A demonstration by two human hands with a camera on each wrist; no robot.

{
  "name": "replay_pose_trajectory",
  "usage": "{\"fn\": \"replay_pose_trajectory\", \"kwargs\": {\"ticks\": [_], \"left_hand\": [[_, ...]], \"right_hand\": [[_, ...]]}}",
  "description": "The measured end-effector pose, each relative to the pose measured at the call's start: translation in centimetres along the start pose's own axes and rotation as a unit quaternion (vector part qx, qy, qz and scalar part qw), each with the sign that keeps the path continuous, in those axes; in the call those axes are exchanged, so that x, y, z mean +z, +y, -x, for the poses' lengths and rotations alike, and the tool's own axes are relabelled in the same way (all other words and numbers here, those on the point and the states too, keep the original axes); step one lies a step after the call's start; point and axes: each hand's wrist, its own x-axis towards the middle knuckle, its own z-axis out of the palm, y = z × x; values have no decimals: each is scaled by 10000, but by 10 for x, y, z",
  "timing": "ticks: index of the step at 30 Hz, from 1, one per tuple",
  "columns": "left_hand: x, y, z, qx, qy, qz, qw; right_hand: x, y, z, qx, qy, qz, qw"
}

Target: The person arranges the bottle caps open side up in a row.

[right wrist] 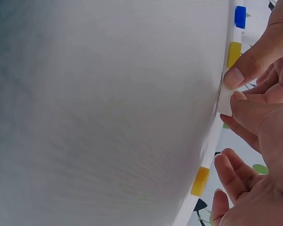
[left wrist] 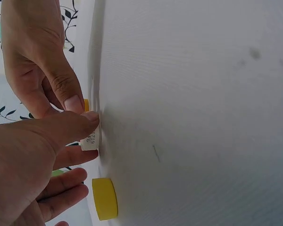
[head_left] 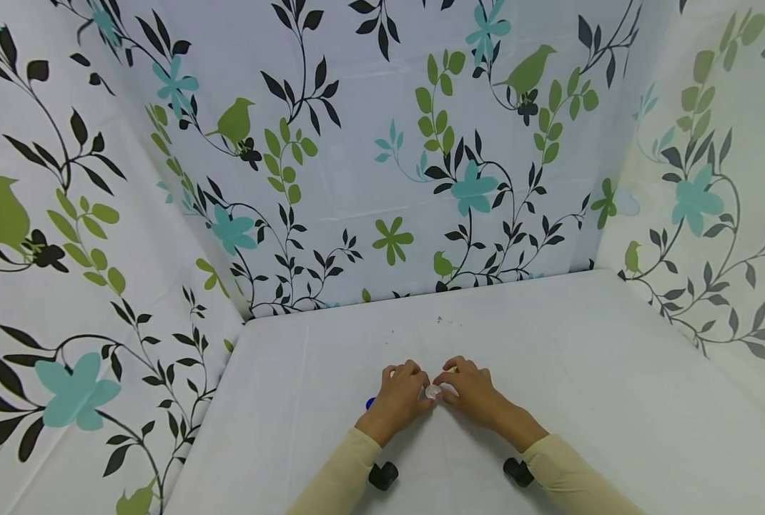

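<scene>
Between the fingertips of both hands is a small white round piece, like a bottle cap, with printed characters on its side in the left wrist view. My left hand pinches it from the left, thumb against its face. From the other side my right hand holds it between thumb and finger, its other fingers loosely bent in the right wrist view. The white piece stays low at the white surface. A yellow cap-like piece lies near my left fingers, and another yellow piece near my right fingers.
A blue piece lies just left of my left hand, partly hidden by it. Black devices sit by both wrists. The white-covered table meets leaf-and-bird patterned cloth at the back and sides.
</scene>
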Motion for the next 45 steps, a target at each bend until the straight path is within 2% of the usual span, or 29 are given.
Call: {"fn": "replay_pose_trajectory", "kwargs": {"ticks": [16,24,30,38,45], "left_hand": [[3,0,2,89,268,-639,9976],[3,0,2,58,201,-596,9980],[-1,3,1,52,5,-412,9991],[-12,15,-19,-20,-349,117,9993],[-16,19,-42,-26,-418,34,9991]], "right_hand": [[1,-2,0,22,-80,85,9999],[0,-4,1,19,-114,120,9999],[-8,-2,1,72,-94,170,9998],[-30,14,-7,228,-31,366,9991],[-41,26,-16,501,-254,351,9978]]}}
